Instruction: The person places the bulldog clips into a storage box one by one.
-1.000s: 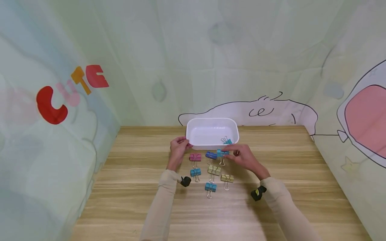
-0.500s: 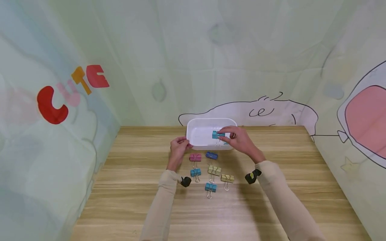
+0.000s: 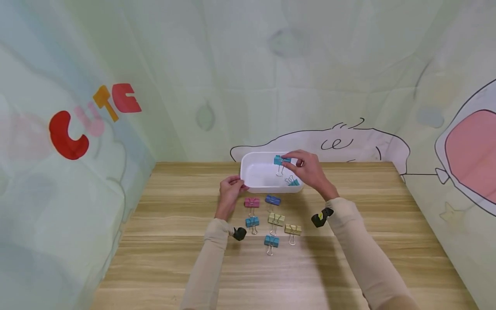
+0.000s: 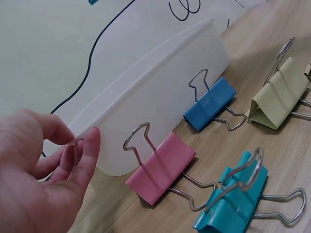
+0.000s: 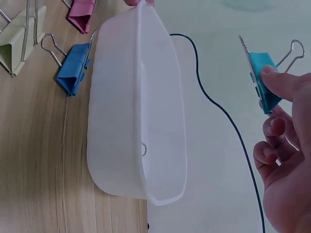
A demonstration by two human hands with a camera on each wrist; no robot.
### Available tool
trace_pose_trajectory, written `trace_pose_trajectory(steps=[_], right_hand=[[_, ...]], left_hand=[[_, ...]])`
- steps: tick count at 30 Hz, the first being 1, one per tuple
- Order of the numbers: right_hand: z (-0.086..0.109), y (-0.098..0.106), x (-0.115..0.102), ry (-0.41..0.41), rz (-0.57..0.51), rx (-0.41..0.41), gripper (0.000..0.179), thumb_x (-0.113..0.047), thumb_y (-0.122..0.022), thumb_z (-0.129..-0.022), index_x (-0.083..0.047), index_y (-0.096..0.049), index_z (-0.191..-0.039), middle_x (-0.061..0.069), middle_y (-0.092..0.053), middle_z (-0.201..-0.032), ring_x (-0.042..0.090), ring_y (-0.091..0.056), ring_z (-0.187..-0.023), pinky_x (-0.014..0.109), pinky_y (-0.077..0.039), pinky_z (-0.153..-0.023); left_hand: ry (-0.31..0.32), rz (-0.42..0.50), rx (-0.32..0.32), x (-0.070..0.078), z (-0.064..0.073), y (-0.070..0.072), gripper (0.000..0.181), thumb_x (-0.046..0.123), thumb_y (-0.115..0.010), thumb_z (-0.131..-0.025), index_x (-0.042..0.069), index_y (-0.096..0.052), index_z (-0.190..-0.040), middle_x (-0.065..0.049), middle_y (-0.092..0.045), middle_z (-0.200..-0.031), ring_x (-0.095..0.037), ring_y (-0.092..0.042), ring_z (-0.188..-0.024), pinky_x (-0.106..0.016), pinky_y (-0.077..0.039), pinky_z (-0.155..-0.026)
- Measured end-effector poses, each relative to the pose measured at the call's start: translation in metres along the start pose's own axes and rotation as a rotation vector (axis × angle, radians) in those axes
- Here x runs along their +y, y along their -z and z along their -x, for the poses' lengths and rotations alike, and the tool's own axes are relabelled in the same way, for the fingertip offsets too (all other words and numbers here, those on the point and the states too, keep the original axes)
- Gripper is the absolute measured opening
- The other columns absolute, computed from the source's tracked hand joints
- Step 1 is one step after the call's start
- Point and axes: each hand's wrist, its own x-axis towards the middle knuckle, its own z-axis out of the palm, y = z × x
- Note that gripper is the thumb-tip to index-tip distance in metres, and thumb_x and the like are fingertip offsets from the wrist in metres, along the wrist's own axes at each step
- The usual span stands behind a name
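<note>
A white plastic box (image 3: pixel 255 189) stands at the back of the wooden table. My left hand (image 3: pixel 230 191) pinches its front left rim between thumb and fingers, as the left wrist view (image 4: pixel 53 165) shows up close. Over the box, my right hand (image 3: pixel 308 168) pinches a teal binder clip (image 5: pixel 265 80) by its body, wire handles free. Another teal clip (image 3: pixel 293 182) lies inside at the right end. In front of the box sit a pink clip (image 4: pixel 161 169), a blue clip (image 4: pixel 210 103) and a teal clip (image 4: pixel 233 194).
Nearer me lie a pale yellow clip (image 3: pixel 276 219), a gold-toned clip (image 3: pixel 293 230) and a further teal clip (image 3: pixel 271 241). A printed curtain (image 3: pixel 240 86) hangs right behind the box and along both sides of the table (image 3: pixel 174 241).
My right hand has lifted the teal binder clip from the table in front of the box and carried it up and back over the box. My left hand has stayed on the rim.
</note>
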Motion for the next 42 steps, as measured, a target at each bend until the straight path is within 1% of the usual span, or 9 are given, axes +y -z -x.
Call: trace_pose_trajectory(steps=[3, 5, 8, 18, 25, 29, 35, 39, 42], right_hand=[[0.0, -0.001, 0.001, 0.008, -0.008, 0.014, 0.05, -0.021, -0.082, -0.095, -0.007, -0.068, -0.14, 0.017, -0.063, -0.144, 0.023, -0.058, -0.075, 0.025, -0.049, -0.065], [0.0, -0.001, 0.003, 0.016, -0.01, 0.018, 0.063, -0.023, -0.085, -0.092, -0.009, -0.061, -0.149, 0.018, -0.055, -0.153, 0.022, -0.059, -0.073, 0.025, -0.05, -0.066], [0.002, 0.0, 0.004, 0.027, -0.017, 0.014, 0.074, -0.024, -0.088, -0.089, -0.013, -0.055, -0.154, 0.017, -0.049, -0.158, 0.022, -0.058, -0.072, 0.025, -0.049, -0.065], [0.023, 0.007, 0.007, 0.052, -0.054, -0.014, 0.073, -0.023, -0.089, -0.088, -0.013, -0.057, -0.152, 0.016, -0.051, -0.156, 0.019, -0.056, -0.072, 0.022, -0.046, -0.056], [0.042, 0.003, 0.012, 0.09, -0.039, -0.024, 0.07, -0.023, -0.09, -0.086, -0.012, -0.061, -0.148, 0.015, -0.059, -0.146, 0.016, -0.057, -0.071, 0.023, -0.046, -0.055], [0.057, -0.004, 0.016, 0.108, -0.049, -0.044, 0.068, -0.021, -0.091, -0.085, -0.009, -0.063, -0.145, 0.018, -0.062, -0.14, 0.015, -0.056, -0.071, 0.021, -0.045, -0.053], [0.086, -0.016, 0.02, 0.107, -0.037, -0.118, 0.069, -0.024, -0.091, -0.084, -0.007, -0.063, -0.145, 0.018, -0.062, -0.141, 0.007, -0.055, -0.068, 0.021, -0.046, -0.054], [0.105, -0.024, 0.028, 0.087, -0.037, -0.17, 0.07, -0.028, -0.091, -0.085, -0.008, -0.062, -0.146, 0.016, -0.062, -0.142, 0.004, -0.055, -0.068, 0.02, -0.047, -0.056], [0.12, -0.029, 0.035, 0.077, -0.047, -0.207, 0.07, -0.028, -0.091, -0.085, -0.008, -0.063, -0.145, 0.015, -0.064, -0.139, 0.007, -0.056, -0.068, 0.02, -0.048, -0.059]], left_hand=[[0.007, 0.002, -0.003, -0.001, 0.0, 0.0, 0.036, -0.005, -0.062, -0.1, -0.016, -0.057, -0.134, -0.02, -0.061, -0.11, -0.016, -0.069, -0.079, -0.024, -0.067, -0.08], [0.008, 0.002, -0.006, -0.001, 0.0, 0.0, 0.036, -0.005, -0.062, -0.1, -0.016, -0.057, -0.134, -0.022, -0.061, -0.113, -0.017, -0.069, -0.081, -0.026, -0.067, -0.083], [0.006, -0.003, -0.007, 0.0, 0.001, -0.001, 0.036, -0.004, -0.062, -0.1, -0.016, -0.057, -0.134, -0.025, -0.061, -0.116, -0.017, -0.069, -0.081, -0.027, -0.067, -0.084], [0.001, -0.008, 0.001, 0.001, 0.002, -0.002, 0.037, -0.005, -0.062, -0.1, -0.017, -0.055, -0.134, -0.023, -0.062, -0.112, -0.015, -0.068, -0.077, -0.025, -0.067, -0.081], [0.004, -0.011, 0.004, 0.002, 0.004, -0.003, 0.036, -0.005, -0.062, -0.1, -0.016, -0.057, -0.133, -0.022, -0.062, -0.112, -0.014, -0.068, -0.077, -0.027, -0.067, -0.083], [0.005, -0.007, 0.002, 0.002, 0.004, -0.002, 0.036, -0.005, -0.061, -0.1, -0.017, -0.056, -0.133, -0.025, -0.062, -0.115, -0.014, -0.068, -0.077, -0.03, -0.067, -0.086], [0.002, 0.006, 0.005, 0.001, 0.002, -0.002, 0.035, -0.006, -0.061, -0.1, -0.017, -0.056, -0.133, -0.023, -0.061, -0.112, -0.016, -0.068, -0.078, -0.036, -0.067, -0.091], [0.004, -0.002, 0.009, 0.0, 0.001, -0.002, 0.034, -0.006, -0.061, -0.1, -0.016, -0.057, -0.133, -0.02, -0.061, -0.11, -0.016, -0.068, -0.079, -0.032, -0.067, -0.089], [0.008, -0.014, 0.015, 0.0, 0.001, -0.003, 0.033, -0.004, -0.061, -0.101, -0.014, -0.058, -0.132, -0.019, -0.061, -0.111, -0.016, -0.068, -0.081, -0.026, -0.067, -0.084]])
